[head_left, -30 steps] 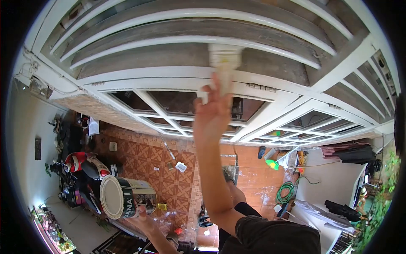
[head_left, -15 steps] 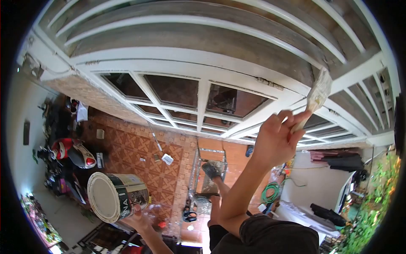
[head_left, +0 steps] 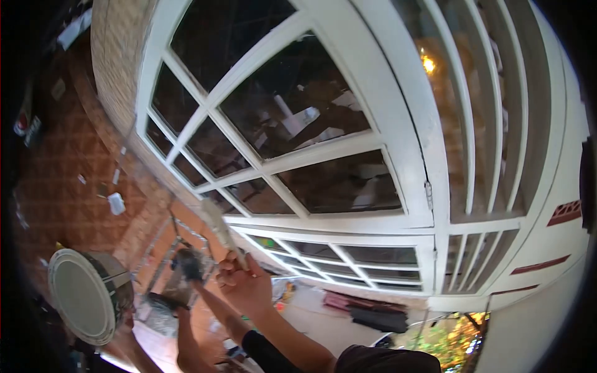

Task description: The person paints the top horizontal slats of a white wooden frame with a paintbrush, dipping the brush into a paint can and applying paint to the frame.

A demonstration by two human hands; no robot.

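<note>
My right hand (head_left: 247,287) is closed around the handle of a paintbrush (head_left: 216,222), its pale, paint-covered bristles pointing up and to the left. The brush overlaps the lower edge of the white-framed glass panels (head_left: 208,109) in this view. At the lower left, my left hand (head_left: 125,324) grips a paint bucket (head_left: 84,297) from its side and underneath. The bucket is tilted so that its round, pale end faces me; most of my left fingers are hidden behind it.
White bars (head_left: 463,112) run along the upper right above the panels. Below me, my feet in dark footwear (head_left: 188,264) stand on a metal ladder (head_left: 149,253). A white tray (head_left: 116,204) lies on the tiled floor (head_left: 56,180). Dark cloth (head_left: 379,318) hangs at the lower right.
My view has turned and come closer to the glass panels. The brush has come down from the upper bars toward the panels' lower edge. Both hands keep their holds.
</note>
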